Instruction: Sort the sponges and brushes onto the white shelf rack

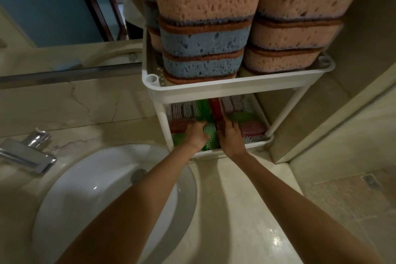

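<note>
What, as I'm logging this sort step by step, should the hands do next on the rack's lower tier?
Probably settle the green brush flat into its gap among the packed brushes. The left hand and right hand flank it on the lower tier, while the sponges already stand stacked on the upper tier. Whether either hand grips the brush is unclear.

Pink and blue sponges [205, 28], each with a brown scouring layer, sit in flat stacks that fill the top tier of the white shelf rack [235, 89]. Red, green and white bristled brushes [188, 110] lie packed side by side on the lower tier.
</note>
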A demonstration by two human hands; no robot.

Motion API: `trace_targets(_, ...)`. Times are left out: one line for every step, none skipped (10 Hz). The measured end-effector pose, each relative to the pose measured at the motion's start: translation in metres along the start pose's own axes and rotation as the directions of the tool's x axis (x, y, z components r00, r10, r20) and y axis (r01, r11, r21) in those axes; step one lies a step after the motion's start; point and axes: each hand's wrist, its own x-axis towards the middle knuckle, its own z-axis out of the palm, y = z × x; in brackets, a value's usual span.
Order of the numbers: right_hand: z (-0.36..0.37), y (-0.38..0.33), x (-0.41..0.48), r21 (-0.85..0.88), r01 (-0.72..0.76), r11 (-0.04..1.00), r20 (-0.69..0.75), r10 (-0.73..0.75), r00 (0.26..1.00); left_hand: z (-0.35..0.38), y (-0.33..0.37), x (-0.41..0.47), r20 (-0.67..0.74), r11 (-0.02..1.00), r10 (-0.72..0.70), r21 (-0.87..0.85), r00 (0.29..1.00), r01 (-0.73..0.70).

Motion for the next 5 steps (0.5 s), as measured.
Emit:
trace_targets(0.0017, 0.0029, -0.0021, -0.011, 0.002, 1.0, -0.008, -0.002, 1.0, 0.0002, -0.0001, -0.0011, 0.001, 1.0, -0.009, -0.008, 1.0, 0.009)
trace_targets(0.0003, 0.005, -0.0028, -0.026, 0.021, 0.999, 0.015, -0.02, 1.0, 0.0025, -0.0004, -0.0015, -0.011, 1.0, -0.016, -0.011, 1.0, 0.016)
trace_targets(-0.0063, 0.005, -0.0031, -0.022, 0.021, 1.0, 0.075, -0.019, 0.997, 0.0028, 0.0, -0.0021, -0.009, 0.999, -0.023, -0.026, 1.0, 0.023)
trace_targets(-0.007, 0.0065, -0.0057, 0.013, 0.017, 1.0, 0.07, -0.018, 0.997, 0.0045, -0.0014, -0.0037, -0.01, 1.0, -0.019, -0.002, 1.0, 0.019)
trace_targets(-0.007, 0.0067, -0.0099, 0.078, -0.012, 0.997, 0.032, 0.01, 0.999, 0.006, -0.0041, -0.0044, -0.043, 0.999, -0.033, -0.018, 0.999, 0.033)
